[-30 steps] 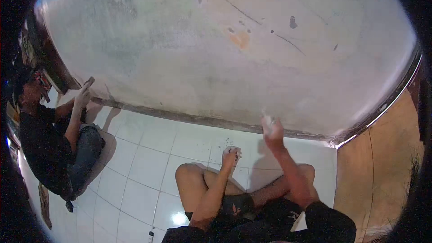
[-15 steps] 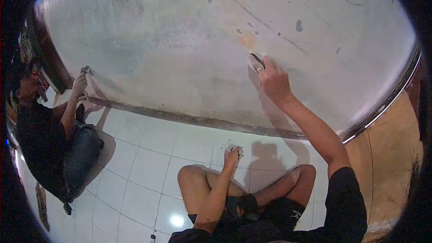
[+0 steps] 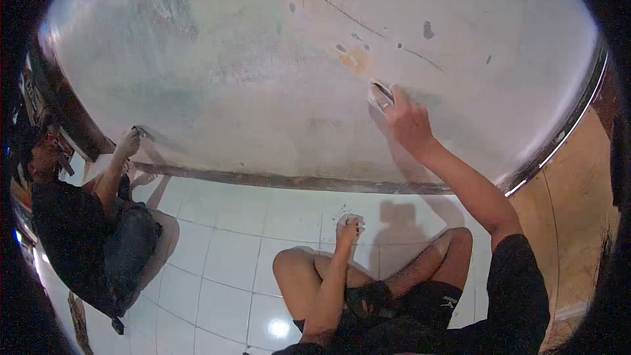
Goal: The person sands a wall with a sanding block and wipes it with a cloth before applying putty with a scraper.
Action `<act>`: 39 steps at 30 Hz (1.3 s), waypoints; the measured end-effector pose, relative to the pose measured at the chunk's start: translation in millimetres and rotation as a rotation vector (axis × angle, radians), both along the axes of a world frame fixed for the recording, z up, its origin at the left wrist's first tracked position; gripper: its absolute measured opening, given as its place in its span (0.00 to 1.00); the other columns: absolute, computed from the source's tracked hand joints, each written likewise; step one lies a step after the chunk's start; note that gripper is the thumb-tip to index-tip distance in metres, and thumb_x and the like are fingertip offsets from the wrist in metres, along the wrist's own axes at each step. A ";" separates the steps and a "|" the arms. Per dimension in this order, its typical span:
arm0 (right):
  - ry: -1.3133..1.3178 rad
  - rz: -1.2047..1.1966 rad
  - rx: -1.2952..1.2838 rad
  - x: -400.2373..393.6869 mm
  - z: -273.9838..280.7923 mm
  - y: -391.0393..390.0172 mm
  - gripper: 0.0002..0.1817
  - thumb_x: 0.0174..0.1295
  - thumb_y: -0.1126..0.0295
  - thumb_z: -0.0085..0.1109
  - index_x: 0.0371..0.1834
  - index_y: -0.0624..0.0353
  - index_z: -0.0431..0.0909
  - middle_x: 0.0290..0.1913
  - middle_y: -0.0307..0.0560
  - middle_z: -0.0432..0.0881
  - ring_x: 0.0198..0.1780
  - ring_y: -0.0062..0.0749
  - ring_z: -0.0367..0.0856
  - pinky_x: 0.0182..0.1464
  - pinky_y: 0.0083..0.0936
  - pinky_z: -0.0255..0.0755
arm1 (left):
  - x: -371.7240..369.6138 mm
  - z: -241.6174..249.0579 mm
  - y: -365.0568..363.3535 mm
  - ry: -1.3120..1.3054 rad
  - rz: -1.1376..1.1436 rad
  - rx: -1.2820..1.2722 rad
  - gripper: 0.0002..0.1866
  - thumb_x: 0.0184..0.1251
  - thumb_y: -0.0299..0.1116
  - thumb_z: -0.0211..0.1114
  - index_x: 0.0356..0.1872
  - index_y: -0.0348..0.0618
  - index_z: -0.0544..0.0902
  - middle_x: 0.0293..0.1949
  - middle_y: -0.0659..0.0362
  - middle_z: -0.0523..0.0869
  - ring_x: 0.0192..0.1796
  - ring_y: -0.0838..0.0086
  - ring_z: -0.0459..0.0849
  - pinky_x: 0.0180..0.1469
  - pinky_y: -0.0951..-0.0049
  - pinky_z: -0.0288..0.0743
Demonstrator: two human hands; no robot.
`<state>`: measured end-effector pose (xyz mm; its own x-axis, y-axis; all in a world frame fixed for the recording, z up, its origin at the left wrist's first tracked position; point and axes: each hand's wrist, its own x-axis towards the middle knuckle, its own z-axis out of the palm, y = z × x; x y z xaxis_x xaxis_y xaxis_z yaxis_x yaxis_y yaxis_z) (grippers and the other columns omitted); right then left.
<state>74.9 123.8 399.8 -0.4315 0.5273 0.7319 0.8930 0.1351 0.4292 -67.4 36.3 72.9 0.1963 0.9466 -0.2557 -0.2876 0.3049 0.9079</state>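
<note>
My right hand [image 3: 409,121] is closed around a thin, flat piece with a dark face and a pale edge [image 3: 382,93], pressed up against the scuffed white wall [image 3: 276,118]. Just above and left of those fingers lies an orange-brown stain [image 3: 353,60], with grey spots and a long dark scratch around it. My left hand [image 3: 349,227], whitened with dust, hovers low over the tiles past my knee. Its fingers are curled in; whatever they may hold is hidden. Small dark crumbs [image 3: 343,210] are scattered on the floor beside it.
On the left, another person [image 3: 79,236] sits on the floor, one hand [image 3: 129,142] raised to the wall with a small dark-edged tool. A dark skirting strip [image 3: 296,182] runs along the wall's foot. White tiles [image 3: 223,269] cover the floor; a brown wooden panel [image 3: 562,204] stands right.
My right hand has shifted slightly down and away from the orange-brown stain, still gripping the flat piece. The view has tilted a little. The other person's hand has changed its angle at the wall.
</note>
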 end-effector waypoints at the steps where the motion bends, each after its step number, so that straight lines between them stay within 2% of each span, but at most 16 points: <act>1: -0.019 -0.002 0.006 2.6 0.2 -0.6 0.18 0.62 0.62 0.55 0.53 0.55 0.74 0.40 0.50 0.75 0.26 0.37 0.80 0.21 0.33 0.76 | -1.5 6.9 -0.2 0.059 -0.013 0.036 0.05 0.67 0.28 0.54 0.37 0.39 0.78 0.30 0.57 0.84 0.28 0.77 0.81 0.28 0.80 0.71; 3: -0.003 0.037 0.027 -5.6 3.9 13.9 0.16 0.62 0.63 0.55 0.51 0.56 0.74 0.41 0.51 0.75 0.27 0.38 0.81 0.22 0.33 0.77 | 3.5 11.0 5.1 -0.009 0.055 0.045 0.06 0.68 0.29 0.53 0.36 0.39 0.79 0.30 0.57 0.85 0.28 0.79 0.80 0.27 0.80 0.70; 6: 0.100 0.043 -0.050 -13.9 7.4 25.3 0.18 0.59 0.67 0.54 0.54 0.54 0.73 0.40 0.51 0.75 0.28 0.39 0.81 0.24 0.35 0.77 | 6.7 18.9 0.1 0.150 0.183 0.385 0.07 0.68 0.29 0.53 0.34 0.40 0.80 0.30 0.58 0.85 0.29 0.80 0.81 0.27 0.81 0.70; 7: 0.064 0.011 -0.076 -10.9 5.6 20.7 0.23 0.57 0.71 0.53 0.59 0.50 0.72 0.41 0.51 0.74 0.29 0.38 0.80 0.24 0.33 0.76 | 0.6 17.9 2.6 0.057 0.112 0.157 0.07 0.67 0.28 0.54 0.33 0.39 0.80 0.29 0.57 0.85 0.29 0.79 0.81 0.27 0.79 0.71; 8: 0.026 -0.023 -0.102 -6.1 3.4 14.4 0.29 0.54 0.75 0.52 0.64 0.47 0.70 0.41 0.50 0.72 0.30 0.37 0.79 0.24 0.32 0.75 | -1.2 15.8 1.0 0.028 0.084 0.096 0.07 0.67 0.27 0.54 0.33 0.39 0.80 0.29 0.57 0.85 0.28 0.79 0.81 0.27 0.79 0.71; 11: 0.083 -0.032 -0.100 14.7 -26.0 17.6 0.30 0.54 0.77 0.51 0.64 0.47 0.70 0.41 0.50 0.72 0.28 0.37 0.79 0.23 0.32 0.75 | -1.8 14.9 -4.1 0.028 0.044 0.048 0.05 0.65 0.25 0.56 0.34 0.38 0.80 0.27 0.57 0.84 0.26 0.78 0.79 0.25 0.77 0.71; 14: 0.012 -0.046 -0.088 -3.8 -3.5 12.1 0.30 0.54 0.77 0.51 0.64 0.47 0.70 0.41 0.49 0.72 0.29 0.38 0.79 0.23 0.32 0.76 | 13.8 -11.2 5.4 0.102 0.078 0.430 0.05 0.65 0.26 0.56 0.33 0.38 0.79 0.26 0.58 0.83 0.25 0.79 0.79 0.25 0.78 0.70; 17: -0.043 0.013 -0.072 -15.5 12.1 11.9 0.21 0.59 0.66 0.54 0.57 0.52 0.73 0.44 0.52 0.75 0.30 0.40 0.81 0.25 0.35 0.78 | 18.3 -27.0 4.6 0.255 0.035 0.355 0.04 0.64 0.26 0.58 0.31 0.39 0.79 0.25 0.60 0.82 0.24 0.79 0.77 0.26 0.79 0.69; 19: -0.025 0.008 -0.099 -14.4 9.1 5.9 0.18 0.61 0.62 0.55 0.53 0.54 0.75 0.46 0.53 0.76 0.30 0.41 0.82 0.25 0.35 0.79 | 19.6 -36.6 6.3 -0.209 0.025 0.005 0.04 0.63 0.27 0.59 0.30 0.39 0.80 0.24 0.62 0.81 0.24 0.80 0.76 0.26 0.79 0.68; 21: 0.004 -0.033 -0.133 -9.3 2.3 -3.9 0.17 0.61 0.62 0.56 0.52 0.54 0.75 0.48 0.54 0.75 0.31 0.40 0.82 0.24 0.32 0.79 | 11.7 -27.0 -5.1 0.198 -0.022 0.225 0.04 0.62 0.28 0.59 0.30 0.40 0.80 0.23 0.62 0.80 0.24 0.81 0.75 0.26 0.79 0.68; 23: -0.030 -0.029 -0.072 -15.7 5.2 14.3 0.24 0.56 0.72 0.53 0.59 0.51 0.72 0.44 0.49 0.72 0.30 0.37 0.80 0.24 0.31 0.77 | 1.1 36.9 -15.6 0.235 -0.061 0.153 0.04 0.61 0.28 0.59 0.29 0.40 0.80 0.24 0.62 0.81 0.25 0.81 0.76 0.28 0.78 0.70; 26: 0.008 0.022 -0.019 -37.7 27.6 26.5 0.28 0.54 0.76 0.52 0.62 0.50 0.71 0.42 0.47 0.70 0.30 0.35 0.79 0.24 0.29 0.76 | 11.3 -7.9 -4.7 0.379 0.030 0.515 0.05 0.61 0.28 0.59 0.29 0.40 0.80 0.24 0.61 0.81 0.26 0.81 0.76 0.29 0.77 0.71; 29: 0.002 0.084 0.052 -72.8 53.1 32.2 0.27 0.54 0.76 0.52 0.61 0.51 0.72 0.43 0.47 0.70 0.31 0.34 0.79 0.23 0.28 0.76 | 12.6 6.5 -9.5 0.265 -0.021 0.144 0.05 0.61 0.29 0.59 0.29 0.39 0.80 0.25 0.61 0.82 0.27 0.81 0.76 0.29 0.77 0.70; 33: -0.067 0.089 0.100 -83.7 65.1 30.8 0.19 0.58 0.70 0.55 0.54 0.54 0.73 0.46 0.52 0.76 0.34 0.35 0.81 0.23 0.26 0.79 | 16.0 14.6 -10.0 0.208 -0.079 0.128 0.06 0.60 0.29 0.59 0.30 0.39 0.81 0.23 0.62 0.81 0.26 0.82 0.76 0.28 0.77 0.70; 36: -0.055 0.107 0.094 -73.4 59.3 32.2 0.20 0.58 0.68 0.56 0.56 0.52 0.73 0.44 0.50 0.75 0.34 0.35 0.81 0.22 0.28 0.78 | 9.9 25.7 -12.3 0.470 -0.153 0.214 0.09 0.63 0.34 0.61 0.38 0.39 0.79 0.28 0.60 0.82 0.27 0.78 0.78 0.28 0.73 0.74; 39: -0.044 0.112 0.075 -54.2 46.8 18.7 0.19 0.59 0.67 0.56 0.55 0.52 0.73 0.45 0.51 0.75 0.33 0.37 0.81 0.22 0.31 0.78 | 6.2 7.4 -10.9 0.355 -0.110 0.206 0.09 0.63 0.35 0.61 0.37 0.39 0.79 0.27 0.60 0.82 0.26 0.77 0.76 0.27 0.72 0.73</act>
<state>20.6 142.5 446.6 -0.5173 0.4187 0.7464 0.8542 0.1996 0.4801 -61.2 25.4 80.3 0.2327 0.9634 -0.1334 0.0779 0.1183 0.9899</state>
